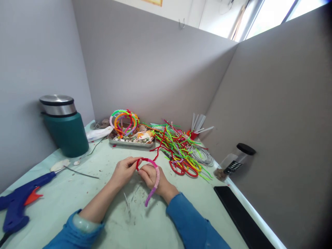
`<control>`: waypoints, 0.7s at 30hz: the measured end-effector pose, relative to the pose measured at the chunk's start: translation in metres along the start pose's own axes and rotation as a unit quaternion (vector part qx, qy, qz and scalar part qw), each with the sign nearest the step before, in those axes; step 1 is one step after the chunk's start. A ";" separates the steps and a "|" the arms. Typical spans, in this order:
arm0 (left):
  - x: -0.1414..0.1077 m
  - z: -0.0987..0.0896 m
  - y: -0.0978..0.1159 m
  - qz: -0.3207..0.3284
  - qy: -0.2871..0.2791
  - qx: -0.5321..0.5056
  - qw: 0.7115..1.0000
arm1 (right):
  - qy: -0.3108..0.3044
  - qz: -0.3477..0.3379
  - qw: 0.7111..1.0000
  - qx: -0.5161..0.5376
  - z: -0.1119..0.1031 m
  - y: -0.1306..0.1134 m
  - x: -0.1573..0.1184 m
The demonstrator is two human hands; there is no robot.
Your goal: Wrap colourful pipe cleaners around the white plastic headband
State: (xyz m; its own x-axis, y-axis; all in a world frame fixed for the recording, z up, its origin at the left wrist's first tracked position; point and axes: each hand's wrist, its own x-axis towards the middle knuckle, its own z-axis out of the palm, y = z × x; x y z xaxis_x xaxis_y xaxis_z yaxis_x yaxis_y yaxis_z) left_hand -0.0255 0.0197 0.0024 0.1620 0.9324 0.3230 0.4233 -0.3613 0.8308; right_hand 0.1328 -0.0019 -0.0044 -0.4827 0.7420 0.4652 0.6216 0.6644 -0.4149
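Over the middle of the table, both hands hold a curved band wrapped in fuzzy pipe cleaner (157, 173), red at one end, then pink, then purple at its free end. My left hand (127, 170) pinches the red end between thumb and fingers. My right hand (153, 177) is closed around the red part close by, its fingers partly hidden by the band. Beyond the hands lies a tangle of loose pipe cleaners (171, 138), with red-handled scissors (183, 168) among them. Finished-looking colourful hoops (124, 122) stand in a metal tray (129, 143) of shells.
A blue glue gun (18, 200) lies at left, near a green flask (66, 133). Coiled grey wire (202, 155) and clear glue sticks (199, 122) are at back right. A lidded jar (234, 162) and black slab (241, 214) line the right edge. Grey partitions (160, 69) enclose the table.
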 end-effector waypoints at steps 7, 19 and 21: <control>0.002 -0.002 0.001 -0.120 0.001 -0.111 0.987 | 0.043 0.009 0.999 -0.026 0.001 0.012 0.002; -0.001 0.000 0.006 -0.219 -0.090 -0.131 0.963 | 0.146 0.147 0.923 0.324 -0.010 0.018 0.006; -0.001 0.001 0.002 -0.202 -0.098 -0.107 0.969 | 0.134 0.154 0.910 0.361 -0.013 0.014 0.007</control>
State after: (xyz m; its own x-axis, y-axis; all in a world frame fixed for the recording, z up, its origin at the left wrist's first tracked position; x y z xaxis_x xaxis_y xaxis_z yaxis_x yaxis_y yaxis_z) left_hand -0.0239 0.0179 0.0033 0.1963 0.9728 -0.1232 0.2971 0.0607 0.9529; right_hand 0.1459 0.0115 0.0033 -0.1260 0.9190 0.3735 0.0873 0.3853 -0.9187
